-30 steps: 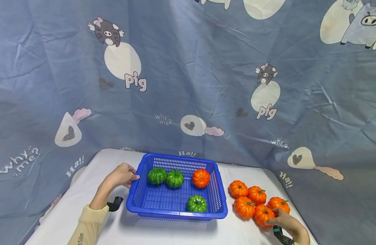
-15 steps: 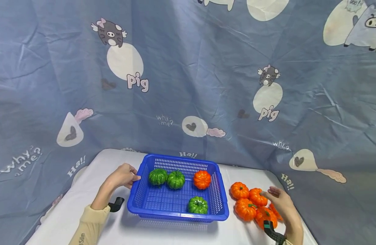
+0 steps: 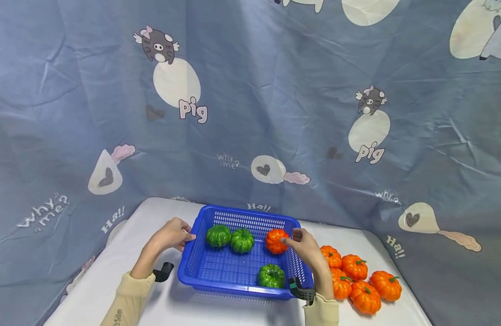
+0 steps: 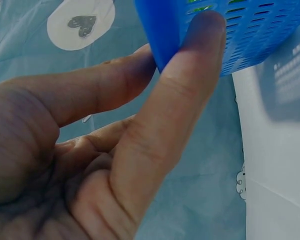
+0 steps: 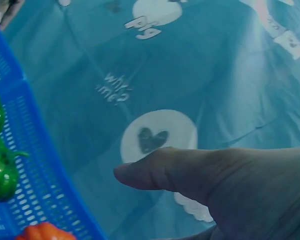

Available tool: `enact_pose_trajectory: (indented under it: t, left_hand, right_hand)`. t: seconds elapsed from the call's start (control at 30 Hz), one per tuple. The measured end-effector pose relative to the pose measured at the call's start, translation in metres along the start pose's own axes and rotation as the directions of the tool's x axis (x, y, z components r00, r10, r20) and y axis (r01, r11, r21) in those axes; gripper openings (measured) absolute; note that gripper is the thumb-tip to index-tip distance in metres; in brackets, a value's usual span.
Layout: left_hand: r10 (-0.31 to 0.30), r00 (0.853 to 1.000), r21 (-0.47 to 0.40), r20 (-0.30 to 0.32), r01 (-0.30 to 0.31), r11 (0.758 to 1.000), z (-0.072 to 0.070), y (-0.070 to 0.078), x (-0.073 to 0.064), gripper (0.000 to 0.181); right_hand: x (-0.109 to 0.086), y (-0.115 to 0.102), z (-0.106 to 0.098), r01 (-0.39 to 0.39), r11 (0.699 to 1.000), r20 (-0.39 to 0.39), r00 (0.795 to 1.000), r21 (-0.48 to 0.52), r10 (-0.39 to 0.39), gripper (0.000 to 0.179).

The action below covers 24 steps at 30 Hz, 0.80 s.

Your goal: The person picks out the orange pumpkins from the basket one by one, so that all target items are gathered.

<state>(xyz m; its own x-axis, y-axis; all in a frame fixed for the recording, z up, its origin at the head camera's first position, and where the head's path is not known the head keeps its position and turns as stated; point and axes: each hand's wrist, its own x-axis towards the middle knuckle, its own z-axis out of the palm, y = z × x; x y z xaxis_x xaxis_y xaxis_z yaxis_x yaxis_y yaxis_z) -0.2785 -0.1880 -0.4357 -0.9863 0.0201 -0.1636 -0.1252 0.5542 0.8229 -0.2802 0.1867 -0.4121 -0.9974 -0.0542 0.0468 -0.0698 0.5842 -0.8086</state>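
Note:
A blue plastic basket [image 3: 234, 288] stands on the white-covered table. My left hand [image 3: 174, 234] pinches its left rim between thumb and fingers, as the left wrist view shows up close. Two small green pumpkins [image 3: 242, 240] sit side by side at the basket's back left. Another green pumpkin [image 3: 272, 276] lies at the front right, and an orange pumpkin [image 3: 276, 241] at the back right. Over the right rim is my right hand [image 3: 306, 248], its thumb [image 5: 145, 170] stretched out, nothing held, fingertips overlapping the orange pumpkin's edge in the head view.
Several orange pumpkins [image 3: 365, 297] lie bunched on the table right of the basket, partly behind my right forearm. A blue-grey cloth [image 3: 250, 113] printed with pigs hangs behind and beside the table [image 3: 218, 312].
My right hand has left the orange pumpkins on the table and moved left to the basket's right side, carrying nothing. My left hand keeps its grip on the rim. The head view has shifted slightly.

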Motion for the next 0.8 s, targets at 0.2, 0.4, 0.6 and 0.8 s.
enact_pose_trajectory:
  t: [0.2,0.4,0.6,0.8]
  left_hand:
    - [-0.005,1.0,0.015,-0.006,0.005,1.0,0.001,0.002,-0.001,0.024]
    - [-0.013,1.0,0.013,-0.003,0.013,1.0,0.0,0.001,-0.002,0.025]
    - [-0.001,1.0,0.017,-0.003,0.001,1.0,-0.002,0.002,-0.002,0.026]
    - [0.01,1.0,0.005,0.001,-0.01,1.0,0.0,0.002,-0.003,0.023]
  right_hand:
    - [0.013,0.009,0.008,-0.048,0.99,0.003,0.999,-0.131,0.048,0.061]
    - [0.031,0.004,0.013,-0.084,0.976,0.031,0.995,-0.203,0.092,0.052]
    - [0.049,-0.005,0.012,-0.091,0.958,0.1,0.987,-0.273,0.122,0.066]
    - [0.059,0.002,0.023,-0.14,0.94,0.088,0.981,-0.311,0.176,0.053]
